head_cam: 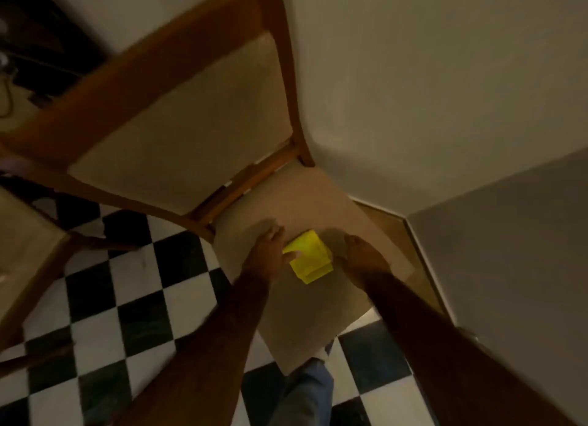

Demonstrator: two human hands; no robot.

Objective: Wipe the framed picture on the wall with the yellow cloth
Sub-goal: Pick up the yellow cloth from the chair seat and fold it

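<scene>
A folded yellow cloth (310,256) lies on the beige seat of a wooden chair (318,298). My left hand (269,250) rests on the seat just left of the cloth, its thumb touching the cloth's left edge. My right hand (362,257) hovers close to the cloth's right side, fingers pointing down at the seat; whether it touches the cloth I cannot tell. Neither hand has lifted the cloth. The framed picture is not in view. The frame is blurred.
The chair's padded backrest (191,123) leans against a pale wall (429,75). A grey wall or door (515,250) stands at right. Black-and-white checkered floor (127,314) lies below. Another wooden chair (22,250) is at left. My trouser leg (305,390) shows below.
</scene>
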